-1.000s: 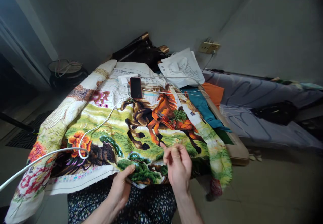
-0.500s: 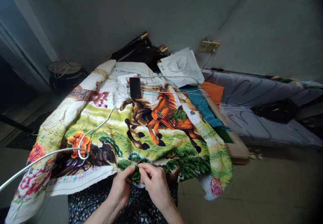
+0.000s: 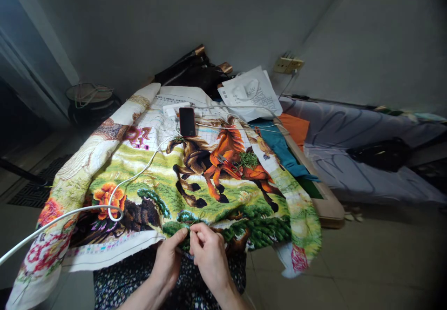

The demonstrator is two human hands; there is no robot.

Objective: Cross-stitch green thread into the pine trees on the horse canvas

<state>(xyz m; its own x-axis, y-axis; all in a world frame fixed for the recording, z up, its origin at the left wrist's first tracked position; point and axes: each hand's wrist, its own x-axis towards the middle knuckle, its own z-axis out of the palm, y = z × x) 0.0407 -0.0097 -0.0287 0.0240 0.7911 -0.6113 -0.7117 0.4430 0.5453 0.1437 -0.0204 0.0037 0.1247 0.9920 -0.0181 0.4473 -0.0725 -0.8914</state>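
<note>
Pinching the near edge of the embroidered cloth [image 3: 195, 193] over my lap, my left hand [image 3: 166, 261] and right hand [image 3: 208, 253] nearly touch, fingertips pressed together at its dark green patch; needle not discernible.

The white bag [image 3: 252, 93] bears dark print, partly readable as "CREATE".

A single camera worn on the person's head looks forward and steeply down over their lap. Both hands, the left hand [image 3: 166, 261] and the right hand [image 3: 208, 254], sit close at the bottom edge. An embroidered cloth [image 3: 167, 184] fills the middle, spreading away from the viewer. Farther off, at the top, stands a grey wall [image 3: 174, 16]. The floor [image 3: 349, 263] shows lower right. The edges bend and darken like a wide lens.
</note>
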